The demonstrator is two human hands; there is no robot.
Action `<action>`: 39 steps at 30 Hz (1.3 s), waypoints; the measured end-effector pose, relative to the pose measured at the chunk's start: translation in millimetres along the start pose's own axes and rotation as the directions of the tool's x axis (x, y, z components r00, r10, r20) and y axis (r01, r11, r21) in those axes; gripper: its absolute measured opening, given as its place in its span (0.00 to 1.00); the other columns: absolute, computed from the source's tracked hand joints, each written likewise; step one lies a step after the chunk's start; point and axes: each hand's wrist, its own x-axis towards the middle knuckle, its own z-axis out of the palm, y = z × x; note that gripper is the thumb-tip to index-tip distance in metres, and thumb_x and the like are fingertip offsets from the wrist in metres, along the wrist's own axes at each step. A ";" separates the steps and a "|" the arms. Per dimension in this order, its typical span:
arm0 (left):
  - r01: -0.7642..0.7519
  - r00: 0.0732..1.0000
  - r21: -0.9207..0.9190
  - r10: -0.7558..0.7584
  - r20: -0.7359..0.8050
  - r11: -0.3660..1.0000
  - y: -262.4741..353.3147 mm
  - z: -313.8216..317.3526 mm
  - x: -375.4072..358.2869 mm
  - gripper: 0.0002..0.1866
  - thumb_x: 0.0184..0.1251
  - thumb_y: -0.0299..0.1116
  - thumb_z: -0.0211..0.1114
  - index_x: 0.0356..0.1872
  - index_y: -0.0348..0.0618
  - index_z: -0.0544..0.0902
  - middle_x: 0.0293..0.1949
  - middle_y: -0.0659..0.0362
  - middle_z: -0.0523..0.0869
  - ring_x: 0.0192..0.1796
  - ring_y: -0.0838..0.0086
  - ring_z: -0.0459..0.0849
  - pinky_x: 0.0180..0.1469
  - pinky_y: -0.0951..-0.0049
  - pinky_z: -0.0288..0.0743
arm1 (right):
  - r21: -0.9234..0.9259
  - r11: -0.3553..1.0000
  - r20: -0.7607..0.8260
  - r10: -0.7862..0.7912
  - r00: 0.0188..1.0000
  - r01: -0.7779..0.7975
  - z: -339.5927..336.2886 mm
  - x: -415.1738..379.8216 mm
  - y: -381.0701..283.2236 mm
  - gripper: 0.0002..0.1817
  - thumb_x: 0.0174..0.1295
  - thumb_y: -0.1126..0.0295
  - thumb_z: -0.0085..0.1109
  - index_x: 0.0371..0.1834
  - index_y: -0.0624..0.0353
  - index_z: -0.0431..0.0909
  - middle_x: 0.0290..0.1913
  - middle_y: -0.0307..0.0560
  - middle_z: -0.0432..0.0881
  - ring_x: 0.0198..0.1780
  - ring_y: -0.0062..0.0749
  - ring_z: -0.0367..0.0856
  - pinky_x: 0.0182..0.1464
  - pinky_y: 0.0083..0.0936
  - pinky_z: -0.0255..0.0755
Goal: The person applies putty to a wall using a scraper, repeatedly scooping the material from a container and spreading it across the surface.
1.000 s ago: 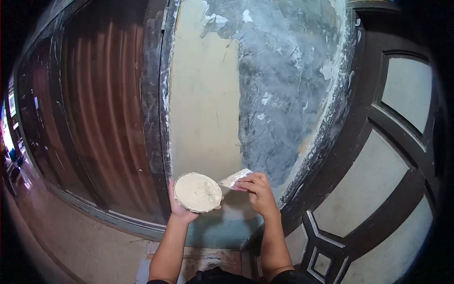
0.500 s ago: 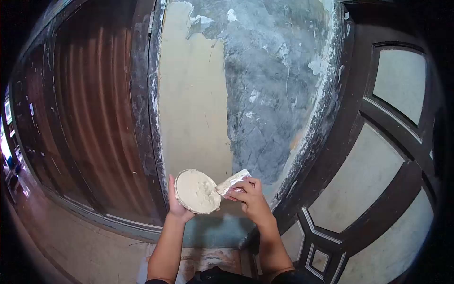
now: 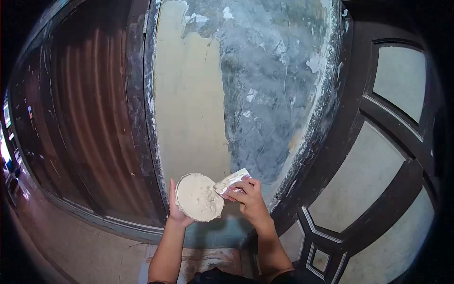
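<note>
A round bowl (image 3: 178, 197) of cream-coloured putty (image 3: 198, 195) rests in my left hand (image 3: 177, 210), thumb up along its left side and palm beneath. The putty is smooth on the left and rough and scooped on the right. My right hand (image 3: 248, 198) grips a wide, flat putty knife (image 3: 232, 181) smeared with the same paste. Its lower left corner meets the bowl's right rim. Behind both hands stands a wall panel (image 3: 191, 104), its left strip coated in cream putty and the rest bare, mottled grey-blue (image 3: 269, 94).
A dark wooden door with reddish-brown panels (image 3: 94, 118) stands at left. On the right is a dark frame with pale inset panels (image 3: 364, 175). Below the wall runs a blue-green ledge (image 3: 217, 233), with a stained sheet (image 3: 208, 260) on the floor (image 3: 94, 251) before it.
The bowl has shifted slightly down and right and tilted a little more toward the camera. The putty knife stays at its right rim, moved slightly left. The view has turned slightly.
</note>
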 end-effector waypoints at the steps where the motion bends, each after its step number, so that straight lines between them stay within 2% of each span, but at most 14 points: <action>1: -0.016 0.999 -0.096 0.013 -0.032 0.995 -2.4 -1.5 0.7 0.55 0.75 0.83 0.36 0.80 0.44 0.70 0.75 0.40 0.77 0.70 0.36 0.82 0.61 0.19 0.79 | -0.018 1.000 -0.016 0.003 1.000 -0.003 2.1 -1.4 0.9 0.23 0.56 0.86 0.64 0.48 0.45 0.94 0.55 0.36 0.87 0.65 0.54 0.71 0.69 0.43 0.73; 4: -0.014 0.999 0.006 0.015 -0.032 1.000 -5.3 -4.4 0.9 0.55 0.75 0.83 0.36 0.80 0.42 0.70 0.76 0.40 0.77 0.70 0.37 0.82 0.63 0.24 0.80 | 0.020 1.000 -0.042 0.008 0.999 -0.007 2.9 -2.9 -0.4 0.25 0.51 0.88 0.62 0.48 0.49 0.94 0.55 0.39 0.87 0.64 0.51 0.73 0.72 0.41 0.66; 9: 0.002 1.000 0.000 -0.002 -0.013 1.000 -7.6 -1.5 -0.1 0.53 0.78 0.80 0.36 0.81 0.40 0.69 0.77 0.42 0.77 0.74 0.42 0.80 0.73 0.35 0.76 | 0.030 0.999 -0.065 0.021 0.998 -0.019 1.3 -5.3 2.9 0.28 0.48 0.89 0.60 0.48 0.49 0.94 0.56 0.39 0.87 0.65 0.51 0.72 0.71 0.42 0.67; 12: -0.005 0.997 -0.038 0.002 -0.074 0.999 -11.0 -3.2 1.9 0.53 0.79 0.79 0.36 0.81 0.38 0.69 0.77 0.42 0.77 0.74 0.42 0.80 0.74 0.36 0.76 | -0.003 1.000 -0.095 0.020 0.995 -0.020 4.2 -8.4 8.4 0.27 0.49 0.89 0.60 0.48 0.49 0.94 0.57 0.39 0.87 0.64 0.51 0.72 0.71 0.41 0.68; 18: -0.019 0.999 -0.009 0.019 0.032 1.000 -18.8 -1.8 2.2 0.51 0.81 0.76 0.34 0.82 0.38 0.67 0.79 0.43 0.75 0.77 0.47 0.78 0.79 0.42 0.71 | 0.013 0.999 -0.095 0.032 0.995 -0.031 4.8 -6.6 7.8 0.25 0.51 0.89 0.60 0.47 0.50 0.94 0.57 0.40 0.88 0.64 0.51 0.73 0.71 0.42 0.68; 21: -0.027 0.999 0.031 0.027 -0.019 0.999 -25.2 -1.1 2.8 0.51 0.82 0.76 0.34 0.83 0.38 0.67 0.79 0.44 0.74 0.77 0.47 0.78 0.79 0.42 0.72 | 0.022 0.999 -0.095 0.025 0.995 -0.023 7.6 -6.2 9.7 0.23 0.53 0.88 0.62 0.47 0.51 0.94 0.56 0.40 0.88 0.64 0.52 0.73 0.70 0.42 0.69; 24: -0.019 0.994 0.098 0.029 -0.106 0.995 -36.1 -8.0 2.1 0.51 0.82 0.76 0.34 0.83 0.39 0.67 0.78 0.44 0.75 0.76 0.47 0.78 0.78 0.41 0.73 | 0.034 0.999 -0.089 0.036 0.995 -0.033 10.0 -1.6 7.1 0.22 0.54 0.87 0.63 0.47 0.51 0.94 0.56 0.41 0.89 0.63 0.52 0.74 0.70 0.42 0.69; 26: -0.001 0.999 -0.006 0.000 -0.053 1.000 -45.2 -16.9 -2.4 0.50 0.82 0.75 0.34 0.83 0.41 0.68 0.78 0.45 0.76 0.75 0.47 0.80 0.76 0.40 0.75 | 0.089 0.995 -0.171 0.047 0.984 -0.032 11.9 2.5 7.2 0.22 0.54 0.89 0.61 0.45 0.54 0.94 0.54 0.43 0.89 0.60 0.50 0.77 0.69 0.40 0.69; 28: -0.025 0.994 -0.039 0.021 -0.110 0.999 -53.6 -27.8 -5.5 0.50 0.81 0.76 0.35 0.82 0.42 0.69 0.77 0.44 0.77 0.74 0.45 0.80 0.75 0.37 0.76 | 0.083 0.996 -0.195 0.051 0.979 -0.035 4.9 9.0 10.8 0.21 0.55 0.88 0.62 0.47 0.54 0.93 0.52 0.43 0.90 0.57 0.48 0.80 0.68 0.39 0.70; 30: -0.090 0.993 -0.166 0.077 -0.085 0.982 -60.9 -35.2 -11.3 0.51 0.79 0.78 0.37 0.81 0.42 0.70 0.77 0.44 0.77 0.74 0.43 0.80 0.74 0.34 0.75 | -0.036 0.988 -0.214 0.140 0.967 -0.151 -9.9 15.2 15.8 0.19 0.56 0.85 0.64 0.48 0.55 0.92 0.51 0.43 0.90 0.56 0.45 0.81 0.66 0.38 0.71; 34: -0.154 0.974 -0.170 0.120 -0.190 0.973 -64.9 -66.6 -26.1 0.51 0.77 0.79 0.40 0.81 0.43 0.71 0.76 0.43 0.77 0.74 0.40 0.79 0.74 0.31 0.74 | 0.047 0.988 -0.284 0.156 0.946 -0.149 -35.8 41.8 45.9 0.12 0.66 0.81 0.64 0.50 0.61 0.89 0.49 0.51 0.89 0.52 0.48 0.84 0.59 0.38 0.76; 36: -0.242 0.943 -0.132 0.201 -0.266 0.961 -66.0 -72.0 -35.1 0.52 0.76 0.80 0.42 0.81 0.43 0.70 0.77 0.42 0.76 0.74 0.36 0.78 0.71 0.24 0.74 | 0.176 0.958 -0.217 0.260 0.941 -0.225 -40.5 52.8 64.2 0.09 0.69 0.76 0.62 0.49 0.57 0.87 0.46 0.46 0.89 0.53 0.46 0.82 0.58 0.41 0.69; 38: -0.209 0.974 -0.192 0.186 -0.128 0.959 -60.8 -68.7 -47.8 0.53 0.74 0.81 0.43 0.81 0.44 0.69 0.78 0.42 0.74 0.73 0.32 0.77 0.66 0.18 0.74 | 0.167 0.958 -0.189 0.262 0.946 -0.232 -29.5 52.5 85.0 0.07 0.70 0.72 0.64 0.47 0.58 0.86 0.45 0.47 0.87 0.52 0.49 0.81 0.55 0.44 0.70; 39: -0.257 0.948 -0.161 0.217 -0.231 0.953 -63.1 -72.0 -49.9 0.53 0.73 0.82 0.44 0.81 0.45 0.69 0.78 0.40 0.73 0.73 0.31 0.77 0.63 0.15 0.75 | 0.090 0.959 -0.121 0.278 0.953 -0.268 -21.7 48.8 91.7 0.07 0.70 0.70 0.65 0.46 0.58 0.85 0.45 0.48 0.87 0.52 0.50 0.80 0.56 0.45 0.69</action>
